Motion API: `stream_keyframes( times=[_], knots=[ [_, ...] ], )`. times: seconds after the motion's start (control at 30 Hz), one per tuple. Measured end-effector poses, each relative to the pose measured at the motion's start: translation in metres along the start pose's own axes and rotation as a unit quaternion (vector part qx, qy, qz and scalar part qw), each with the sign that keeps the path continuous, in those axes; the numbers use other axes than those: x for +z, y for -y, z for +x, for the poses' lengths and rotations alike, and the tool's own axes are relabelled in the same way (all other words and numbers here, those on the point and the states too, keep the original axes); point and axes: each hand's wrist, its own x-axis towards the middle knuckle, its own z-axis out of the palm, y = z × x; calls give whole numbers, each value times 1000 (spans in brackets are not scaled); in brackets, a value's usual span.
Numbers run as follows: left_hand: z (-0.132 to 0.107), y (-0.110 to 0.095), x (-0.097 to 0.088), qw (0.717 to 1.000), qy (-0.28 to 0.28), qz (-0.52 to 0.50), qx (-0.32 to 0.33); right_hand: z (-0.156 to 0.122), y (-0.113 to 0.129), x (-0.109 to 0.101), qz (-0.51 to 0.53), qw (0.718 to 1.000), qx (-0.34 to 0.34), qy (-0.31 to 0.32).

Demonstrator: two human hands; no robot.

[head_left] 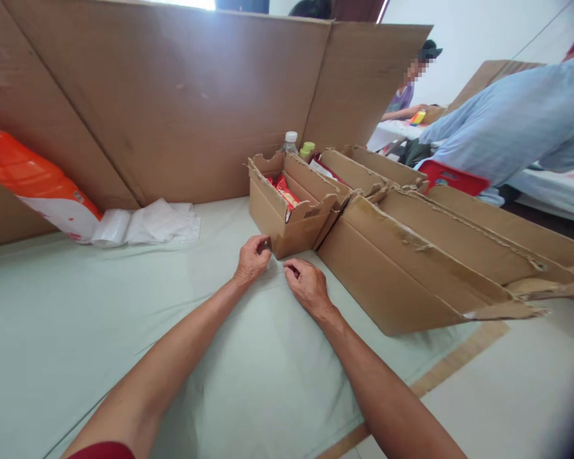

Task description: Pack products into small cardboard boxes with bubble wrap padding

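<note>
My left hand [254, 258] is closed in a pinch just in front of the near corner of a small cardboard box [291, 233]. Close beside it on the right, my right hand [307, 285] is closed too, thumb against curled fingers. Both seem to grip the pale green cloth [239, 382], which rises in a small fold between them, with creases running toward the fingers; the fingertips are partly hidden. Red packets [286, 191] show inside the small box.
Open cardboard boxes [392, 268] stand to the right. A clear bottle with a white cap [291, 141] is behind. Clear plastic bags [160, 223] and an orange bottle [33, 175] lie left, before a tall cardboard wall [196, 95]. Two people [511, 115] are at right.
</note>
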Motion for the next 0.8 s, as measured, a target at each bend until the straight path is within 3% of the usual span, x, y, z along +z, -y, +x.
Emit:
stream_keyframes(
  times=[0.17, 0.3, 0.47, 0.6, 0.7, 0.8],
  knots=[
    [-7, -17, -2, 991, 28, 129, 12, 3, 1, -1, -35, 998, -49, -1],
    [-37, -33, -24, 970, 83, 226, 43, 8, -2, -1, -40, 996, -74, -16],
    [-118, -49, -76, 937, 163, 296, 84, 10, -7, 5, -108, 987, -112, -47],
    [-193, -66, -114, 902, 236, 335, 134, 10, -5, 8, -196, 969, -144, -35],
    [-244, -76, -134, 885, 243, 348, 189, 9, -1, 7, -248, 952, -181, -10],
    [-291, -73, -146, 861, 221, 375, 264, 3, 4, 11, -281, 937, -208, -2]
  ],
)
